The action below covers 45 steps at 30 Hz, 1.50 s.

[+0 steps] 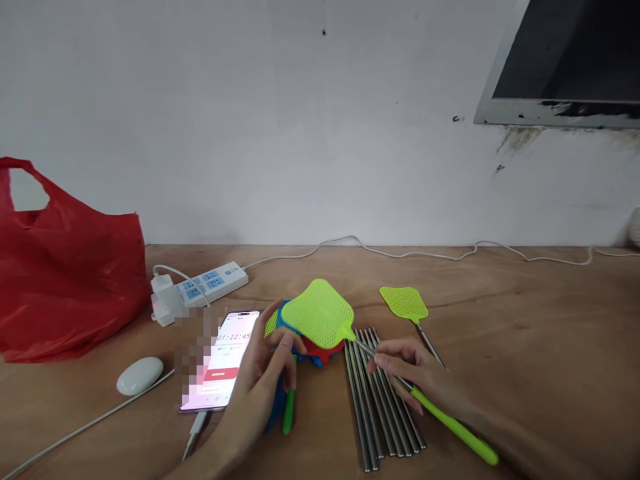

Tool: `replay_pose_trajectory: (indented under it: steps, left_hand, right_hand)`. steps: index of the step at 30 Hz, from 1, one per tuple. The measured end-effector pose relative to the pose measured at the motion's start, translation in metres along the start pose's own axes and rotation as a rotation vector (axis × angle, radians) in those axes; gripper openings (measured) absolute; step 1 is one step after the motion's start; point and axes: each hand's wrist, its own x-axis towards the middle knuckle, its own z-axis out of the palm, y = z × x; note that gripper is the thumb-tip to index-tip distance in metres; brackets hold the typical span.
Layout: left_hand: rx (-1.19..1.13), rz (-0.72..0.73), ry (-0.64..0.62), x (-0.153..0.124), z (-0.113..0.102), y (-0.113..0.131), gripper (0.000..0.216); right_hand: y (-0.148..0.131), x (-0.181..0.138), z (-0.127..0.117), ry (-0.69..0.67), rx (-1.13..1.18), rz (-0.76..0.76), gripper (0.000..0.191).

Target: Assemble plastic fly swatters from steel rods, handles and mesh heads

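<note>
A yellow-green fly swatter (pixel 319 315) is held up at a slant over the table, its mesh head toward the left. My right hand (pixel 407 370) is closed round its thin metal shaft, above the long green grip. Beside the lower left edge of the mesh is my left hand (pixel 270 363), fingers loosely bent and apart; whether it touches the mesh I cannot tell. Under the raised head lie more swatter heads, including a red one (pixel 325 352), partly hidden. A green handle (pixel 289 412) shows below them. Several metal tubes (pixel 373 407) lie side by side beneath my right hand.
Another green swatter (pixel 404 303) lies behind my right hand. To the left are a lit phone (pixel 220 363), a white mouse-shaped object (pixel 140 375), a power strip (pixel 215 281) and a red plastic bag (pixel 75 280). A white cable (pixel 415 254) runs along the wall.
</note>
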Motion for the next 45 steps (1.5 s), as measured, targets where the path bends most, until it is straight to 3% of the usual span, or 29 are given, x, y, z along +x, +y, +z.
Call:
replay_pose_trajectory:
  steps: [3, 6, 13, 17, 22, 24, 28, 32, 36, 41, 45]
  left_hand:
    - [-0.065, 0.034, 0.084, 0.003, -0.002, -0.001, 0.045]
    - [-0.056, 0.002, 0.033, 0.002, -0.002, -0.006, 0.034]
    - [0.144, -0.03, -0.234, -0.001, -0.001, -0.012, 0.031]
    - [0.305, 0.037, -0.266, -0.002, 0.001, -0.003, 0.036]
    - [0.339, 0.021, -0.283, -0.006, 0.0, 0.005, 0.05]
    - [0.297, 0.008, -0.351, -0.008, -0.002, 0.006, 0.054]
    - [0.452, 0.129, -0.47, -0.011, -0.001, 0.002, 0.027]
    - [0.686, 0.242, -0.522, -0.011, 0.002, -0.004, 0.016]
    - [0.803, 0.294, -0.535, -0.01, 0.004, -0.007, 0.01]
    - [0.818, 0.416, -0.517, -0.014, 0.007, -0.003, 0.016]
    - [0.79, 0.453, -0.476, -0.015, 0.004, -0.001, 0.013]
  right_hand:
    - [-0.003, 0.003, -0.001, 0.163, 0.165, -0.013, 0.04]
    - [-0.01, 0.001, -0.001, 0.263, 0.335, 0.04, 0.034]
    - [-0.016, -0.002, 0.002, 0.233, 0.563, 0.083, 0.028]
    - [-0.011, 0.0, 0.002, 0.279, 0.601, 0.045, 0.025]
    - [-0.011, -0.001, 0.004, 0.222, 0.543, -0.045, 0.021]
    - [-0.011, -0.001, 0.006, 0.22, 0.477, -0.076, 0.022]
    - [-0.006, -0.002, 0.01, 0.272, 0.339, -0.125, 0.027]
    - [0.002, -0.003, 0.009, 0.267, 0.249, -0.148, 0.023]
    - [-0.001, -0.006, 0.008, 0.252, 0.121, -0.144, 0.02]
    - [-0.013, -0.008, 0.014, 0.282, 0.106, -0.111, 0.033]
    - [-0.011, -0.009, 0.016, 0.354, 0.077, -0.211, 0.027]
